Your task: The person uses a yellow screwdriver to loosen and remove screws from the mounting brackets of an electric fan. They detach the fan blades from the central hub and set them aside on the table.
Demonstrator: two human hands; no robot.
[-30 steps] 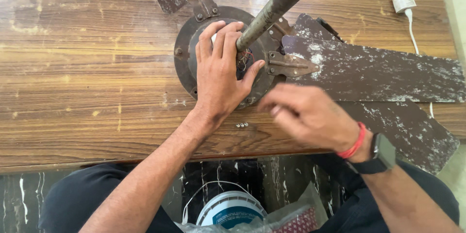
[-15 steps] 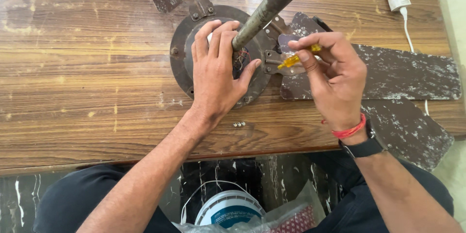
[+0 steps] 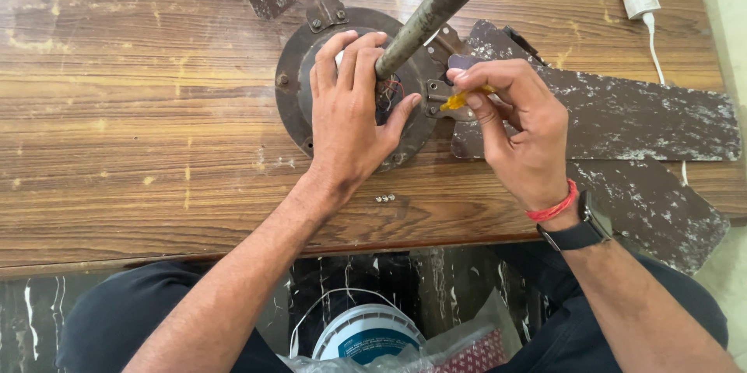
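Scratched, paint-flecked wooden table [image 3: 140, 108]; dark marble floor below, with a white bucket [image 3: 366, 338] between the knees. White plug and cord [image 3: 643, 1] at far right. Ceiling fan motor [image 3: 292, 81] lies on the table, rod [image 3: 436, 11] cut off at the top edge. Left hand [image 3: 350, 120] spread flat, pressing the motor. Right hand [image 3: 517, 136] pinches a yellow screwdriver [image 3: 459, 98] at the blade bracket [image 3: 437, 93]; tip hidden. Loose screws [image 3: 384, 198] just beside the left wrist.

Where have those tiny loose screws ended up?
In the head view, the small screws lie on the wooden table near its front edge, just below the fan motor housing and beside the left hand's wrist.
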